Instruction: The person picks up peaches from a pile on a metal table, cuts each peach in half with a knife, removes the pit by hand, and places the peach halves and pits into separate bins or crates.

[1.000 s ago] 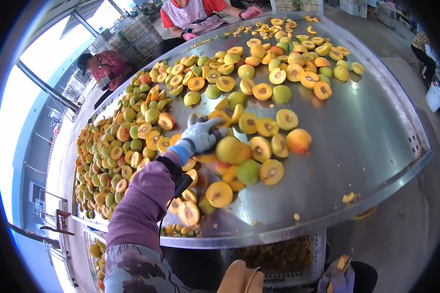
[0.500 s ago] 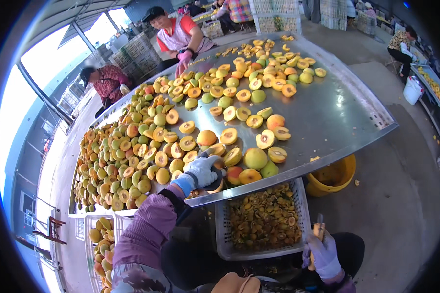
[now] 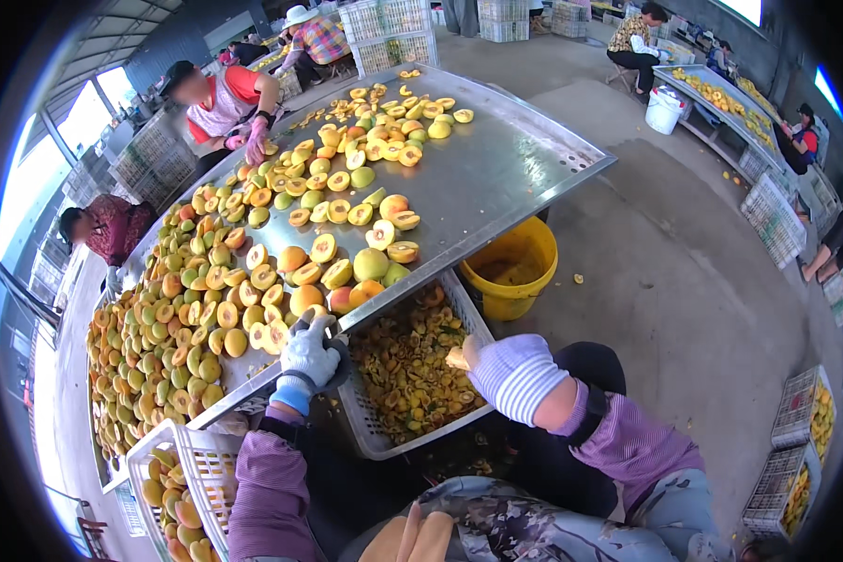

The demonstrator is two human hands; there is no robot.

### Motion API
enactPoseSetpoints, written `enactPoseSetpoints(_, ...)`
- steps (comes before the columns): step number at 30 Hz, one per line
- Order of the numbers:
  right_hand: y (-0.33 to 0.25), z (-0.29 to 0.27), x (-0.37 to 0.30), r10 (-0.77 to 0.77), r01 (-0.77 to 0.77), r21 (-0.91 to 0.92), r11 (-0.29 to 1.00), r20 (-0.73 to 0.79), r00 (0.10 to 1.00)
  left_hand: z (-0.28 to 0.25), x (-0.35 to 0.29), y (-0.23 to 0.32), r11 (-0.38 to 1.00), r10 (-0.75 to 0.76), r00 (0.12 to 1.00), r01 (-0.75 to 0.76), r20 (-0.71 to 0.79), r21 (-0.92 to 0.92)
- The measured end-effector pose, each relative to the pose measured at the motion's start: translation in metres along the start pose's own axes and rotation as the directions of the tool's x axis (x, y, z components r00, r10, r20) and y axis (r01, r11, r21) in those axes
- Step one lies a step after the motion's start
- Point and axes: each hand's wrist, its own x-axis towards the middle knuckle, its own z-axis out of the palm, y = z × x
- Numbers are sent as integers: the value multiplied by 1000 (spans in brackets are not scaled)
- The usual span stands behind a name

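Note:
My left hand (image 3: 309, 358), in a pale glove with a dark palm, is at the near edge of the metal table (image 3: 496, 178). Its fingers are bent inward beside a cut peach half (image 3: 273, 335); what they hold, if anything, is hidden. Above the crate of peach scraps (image 3: 403, 375), my right hand (image 3: 513, 375), in a white and lilac glove, is closed round a wooden-handled tool (image 3: 459, 358). Only a tan end of the tool shows; its metal part is out of sight. Whole and halved peaches (image 3: 173, 318) cover the table's left side.
A yellow bucket (image 3: 510, 272) stands under the table's right edge. At lower left, a white crate (image 3: 206, 468) holds peaches. Across the table a person in pink gloves (image 3: 257, 140) handles fruit. More crates (image 3: 796, 450) stand at right.
The view has swung right. My left hand has drawn back from among the peaches to the table edge. My right hand has risen over the scrap crate, with the tool turned leftward.

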Motion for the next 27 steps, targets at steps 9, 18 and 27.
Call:
enactPoseSetpoints(9, -53, -70, -6, -308, 281, -168, 945, -167, 936, -4, -42, -14, 998, -49, 998, 50, 39, -23)
enactPoseSetpoints(18, -142, -194, -76, -635, 674, -106, 731, 257, 729, -6, -37, -10, 992, -95, 993, 101, 73, -77)
enactPoseSetpoints(27, -128, -180, -82, -658, 672, 26, 740, 238, 715, -11, -40, -11, 986, -149, 979, 159, 142, -60)
